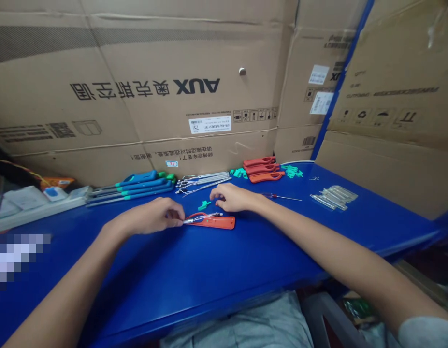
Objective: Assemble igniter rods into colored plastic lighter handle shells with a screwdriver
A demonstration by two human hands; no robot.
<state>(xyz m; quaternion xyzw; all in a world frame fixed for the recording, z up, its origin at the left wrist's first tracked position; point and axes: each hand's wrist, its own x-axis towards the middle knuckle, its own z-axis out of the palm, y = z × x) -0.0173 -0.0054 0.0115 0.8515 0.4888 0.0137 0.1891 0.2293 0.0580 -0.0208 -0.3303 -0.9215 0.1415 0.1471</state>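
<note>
So, mid-assembly by the look of it: left hand [147, 216] pinching the wire end [195, 220] of the red handle [218, 222] on the blue bench [137, 275], right hand [234, 197] empty and relaxed beside a green clip [204, 205], probably wanted next.

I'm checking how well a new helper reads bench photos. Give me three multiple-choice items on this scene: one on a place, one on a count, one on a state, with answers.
1. Where does the red-handled screwdriver lie relative to the right hand?
A. To its right on the blue table
B. Under its palm
C. Left of the left hand

2. How many orange handles lie grouped at the table's far edge?
A. Two
B. Three
C. Five

3. What are the left hand's fingertips at?
A. The screwdriver
B. Nothing, raised in the air
C. The wire end of the orange handle lying on the table

Key: 1 A, the screwdriver lies clear of the hand on its right. 2 B, three lie side by side. 3 C, they meet the handle's metal wire end.
</note>
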